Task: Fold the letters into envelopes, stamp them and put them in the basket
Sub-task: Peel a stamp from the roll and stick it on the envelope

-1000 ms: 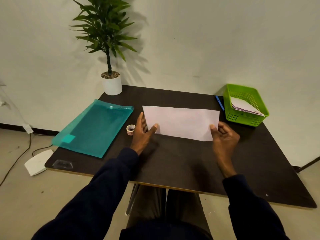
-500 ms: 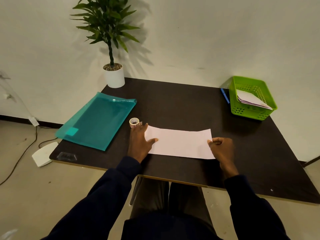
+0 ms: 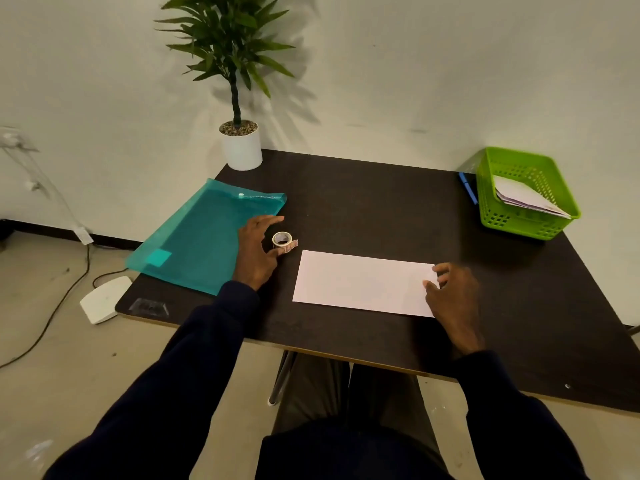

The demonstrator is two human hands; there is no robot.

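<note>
A person's left hand [image 3: 258,251] is reaching for the stamp roll [image 3: 283,240] at the left of the table [image 3: 381,202], its grip apart, fingers spread around the roll but not closed on it. The blurred right hand [image 3: 453,296] is resting loose fingertips on the right end of the folded letter [image 3: 360,282], grip also apart. A clumsy nudge risks sending the light roll skidding or unspooling, and the sheet may be springing open once released. The letter is lying flat near the middle, a long pale strip showing no stamp. The green basket [image 3: 512,220] is sitting far right.
</note>
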